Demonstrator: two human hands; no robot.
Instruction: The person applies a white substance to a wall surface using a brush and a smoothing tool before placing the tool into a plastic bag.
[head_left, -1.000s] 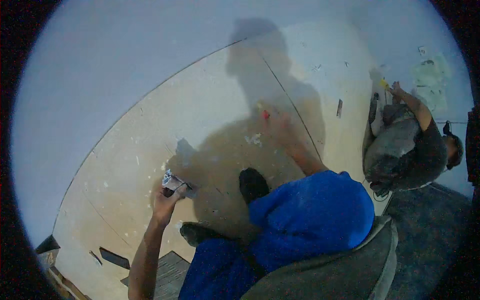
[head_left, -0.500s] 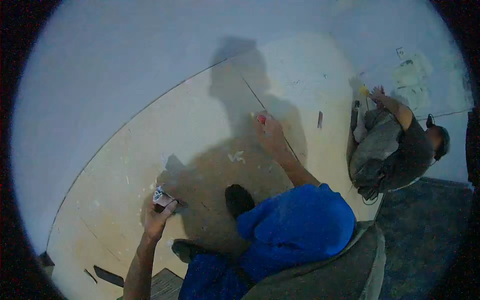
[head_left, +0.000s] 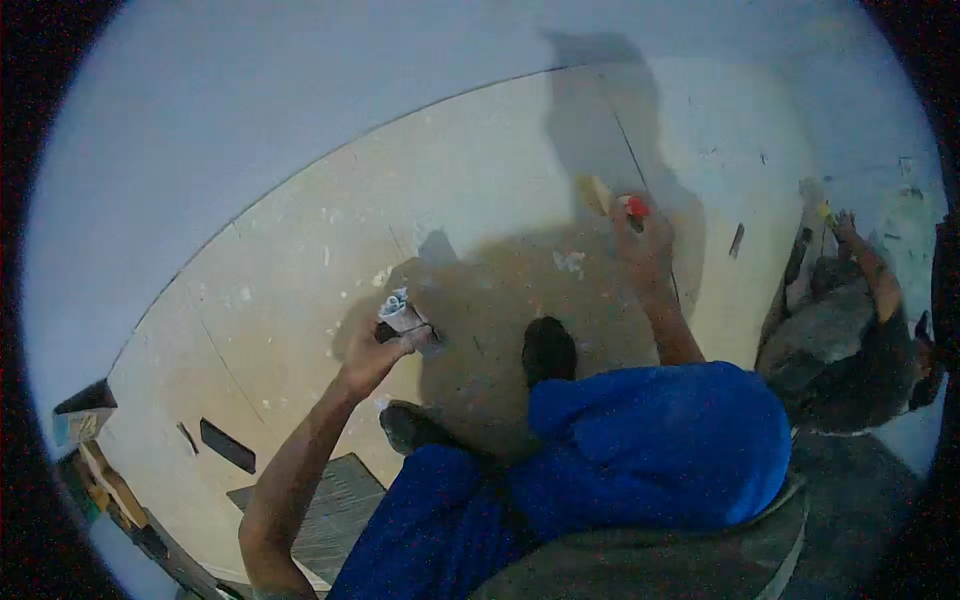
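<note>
My left hand (head_left: 370,355) is closed around a small pale holder (head_left: 402,316) with whitish, crumpled-looking matter at its top; its exact kind is unclear. It is held above the pale floor (head_left: 300,260), left of my feet. My right hand (head_left: 648,245) grips a small scraper-like tool with a red end (head_left: 634,207). A flat pale yellow blade-like part (head_left: 594,194) shows just left of that hand, close to the floor. Beside the right hand runs a thin dark seam (head_left: 628,140), partly in my shadow.
A co-worker (head_left: 850,340) crouches at the far right, one hand extended with something yellow. A dark flat strip (head_left: 228,445) and a grey ribbed mat (head_left: 335,505) lie at lower left, near boxes (head_left: 112,480) along the edge. My black shoe (head_left: 549,350) stands between my hands.
The view has shifted, so the whole scene sits further right. My right hand has turned, showing the yellow blade-like part more clearly. Both hands keep their holds.
</note>
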